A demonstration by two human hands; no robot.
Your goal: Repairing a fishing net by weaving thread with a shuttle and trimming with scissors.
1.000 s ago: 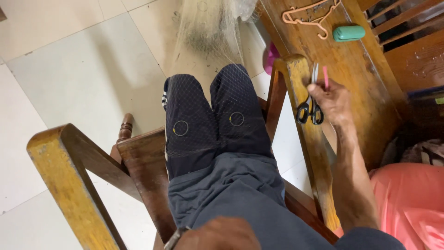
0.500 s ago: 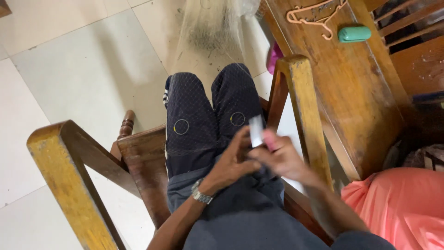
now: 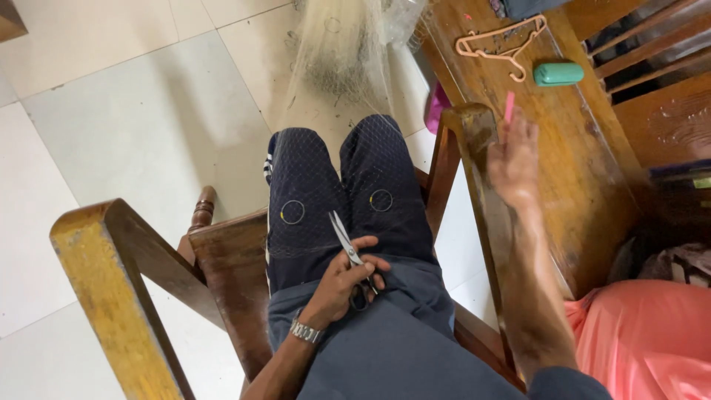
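Left hand: the left hand sits on the lap, fingers curled tight through the handles of the steel scissors with dark handles, blades pointing up toward the knees and closed to a narrow point.
Wrist: a metal-band wristwatch shows just below that hand.
Right hand: the right hand is raised over the right wooden armrest, pinching a small pink stick-shaped tool between its fingertips, the tool upright.
Net: a fine pale mesh fishing net drapes over both dark-trousered knees and runs away across the tiled floor.
Bench: on the brown wooden bench beside the chair lie 1 pink plastic hanger and 1 teal oval case, near each other, well apart from the scissors.
Corner: a salmon-pink cushion at lower right.
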